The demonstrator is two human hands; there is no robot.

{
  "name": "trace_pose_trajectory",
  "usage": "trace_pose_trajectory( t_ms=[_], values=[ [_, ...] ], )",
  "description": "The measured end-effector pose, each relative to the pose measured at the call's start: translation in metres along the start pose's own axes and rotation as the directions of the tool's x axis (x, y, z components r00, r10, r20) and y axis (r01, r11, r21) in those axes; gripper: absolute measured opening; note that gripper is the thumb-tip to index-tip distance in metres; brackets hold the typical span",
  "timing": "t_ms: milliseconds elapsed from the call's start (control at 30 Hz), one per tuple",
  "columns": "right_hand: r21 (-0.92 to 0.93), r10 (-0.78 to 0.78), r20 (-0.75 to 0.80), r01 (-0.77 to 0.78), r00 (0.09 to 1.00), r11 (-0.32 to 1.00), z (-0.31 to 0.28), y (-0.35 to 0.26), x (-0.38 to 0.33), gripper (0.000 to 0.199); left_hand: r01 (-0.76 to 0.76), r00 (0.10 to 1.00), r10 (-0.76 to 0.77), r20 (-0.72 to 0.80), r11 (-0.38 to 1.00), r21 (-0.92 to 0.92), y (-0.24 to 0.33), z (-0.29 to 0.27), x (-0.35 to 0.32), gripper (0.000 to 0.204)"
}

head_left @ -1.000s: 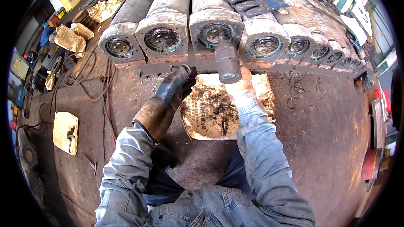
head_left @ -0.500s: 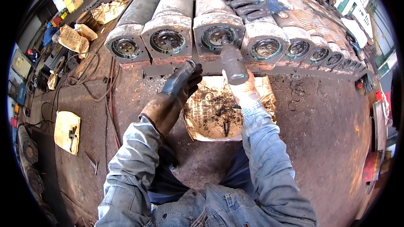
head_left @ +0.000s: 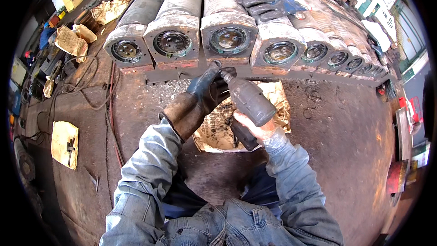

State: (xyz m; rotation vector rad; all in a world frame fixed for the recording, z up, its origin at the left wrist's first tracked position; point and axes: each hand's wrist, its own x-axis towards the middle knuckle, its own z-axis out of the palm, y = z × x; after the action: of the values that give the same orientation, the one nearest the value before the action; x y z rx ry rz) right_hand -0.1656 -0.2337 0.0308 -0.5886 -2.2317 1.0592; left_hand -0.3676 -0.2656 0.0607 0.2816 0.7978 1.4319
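My bare right hand (head_left: 257, 126) grips a dark cordless impact wrench (head_left: 251, 101) by its handle, the nose tilted up and to the left. My left hand (head_left: 200, 95), in a worn dark work glove with a brown cuff, has its fingers closed around the wrench's nose; the very tip is hidden there. Just beyond both hands, a heavy cylinder (head_left: 229, 39) faces me with a round recessed end holding several bolt heads. Below the wrench lies a stained paper sack (head_left: 211, 132) with small dark parts on it, partly covered by my hands.
More cylinders (head_left: 173, 43) stand in a row to both sides. A blue and black glove (head_left: 273, 5) rests on top of them. On the floor at left are a yellowish paper sheet (head_left: 64, 141) with a dark tool, hoses (head_left: 88, 98) and crumpled sacks (head_left: 70, 41).
The impact wrench has come back from the cylinder's end, toward me, and now slants left. My left hand, formerly open and apart, now meets its nose. The view has shifted slightly.
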Motion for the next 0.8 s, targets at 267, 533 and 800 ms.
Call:
trace_pose_trajectory(
  t_ms=[267, 533, 800],
  values=[
    [0.066, -0.07, -0.084, 0.075, 0.994, 0.995, 0.0, -0.01, 0.001, 0.055, -0.068, 0.967, 0.102, 0.234, 0.986, -0.15, -0.014, -0.029, 0.033, 0.053],
    [0.126, 0.125, -0.155, -0.106, 0.98, 0.986, 0.0, 0.022, 0.005, 0.046, -0.134, 0.987, 0.15, -0.054, 0.962, 0.237, -0.014, -0.033, 0.033, 0.044],
    [0.564, 0.52, -0.154, -0.357, 0.84, 0.745, 0.009, 0.016, 0.033, 0.023, -0.058, 0.98, 0.125, -0.152, 0.921, 0.386, -0.005, -0.034, 0.037, 0.079]
  ],
)
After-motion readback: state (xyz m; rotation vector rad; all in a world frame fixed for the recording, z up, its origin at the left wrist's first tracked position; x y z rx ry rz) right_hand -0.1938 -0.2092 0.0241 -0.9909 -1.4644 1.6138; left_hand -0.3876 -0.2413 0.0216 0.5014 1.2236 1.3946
